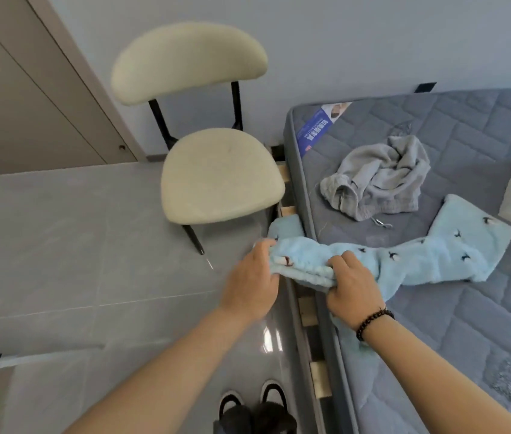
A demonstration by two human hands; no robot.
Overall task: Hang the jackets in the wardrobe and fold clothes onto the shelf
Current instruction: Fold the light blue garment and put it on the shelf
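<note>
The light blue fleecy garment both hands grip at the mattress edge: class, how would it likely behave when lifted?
The light blue garment probably flops: it already bunches under the left hand and right hand. Its plush pile suggests it is light and not slippery. The end trailing across the mattress would likely drag and dangle.

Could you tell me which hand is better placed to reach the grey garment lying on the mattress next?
The right hand: it is over the bed edge, nearer the grey garment, while the left hand is floor-side.
</note>
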